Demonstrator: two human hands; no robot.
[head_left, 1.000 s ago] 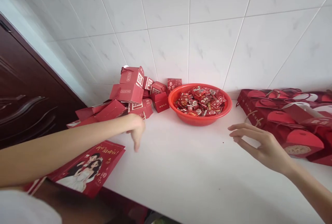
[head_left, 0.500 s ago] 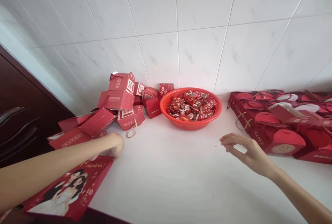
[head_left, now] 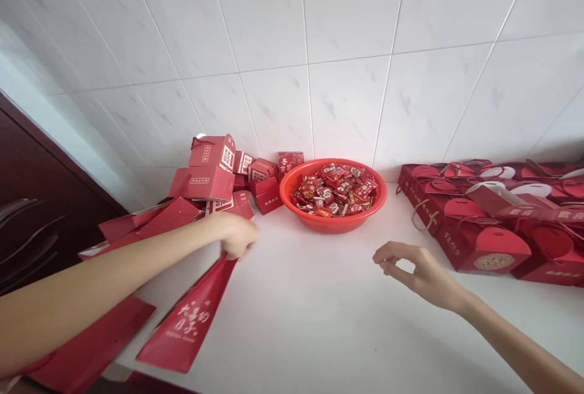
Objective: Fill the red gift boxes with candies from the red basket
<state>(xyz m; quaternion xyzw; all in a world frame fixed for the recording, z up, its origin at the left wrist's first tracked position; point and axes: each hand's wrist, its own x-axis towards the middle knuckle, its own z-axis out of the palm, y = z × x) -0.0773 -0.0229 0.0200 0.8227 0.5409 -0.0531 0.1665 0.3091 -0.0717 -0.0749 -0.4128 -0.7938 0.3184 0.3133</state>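
My left hand [head_left: 241, 237] is closed on the top of a red paper gift bag [head_left: 191, 324] with white lettering down its narrow side. The bag hangs tilted over the left part of the white table. Beneath my left forearm lies another red piece of packaging [head_left: 98, 345], partly hidden. My right hand [head_left: 413, 267] hovers over the table at the right, thumb and fingertips curled together in a loop, with nothing visible in them. Between and beyond both hands stands a red plastic basket [head_left: 335, 224] heaped with red-wrapped sweets [head_left: 337, 190].
Small red gift boxes [head_left: 205, 181] are piled behind my left hand, against the tiled wall [head_left: 274, 108]. Rows of red handled boxes [head_left: 483, 248] fill the right side. A dark cabinet [head_left: 41, 199] is at the far left. The white tabletop [head_left: 310, 321] spreads in front.
My left hand has moved right and away from me, bringing the red gift bag with it; its narrow lettered side now shows. My right hand has shifted slightly left in view.
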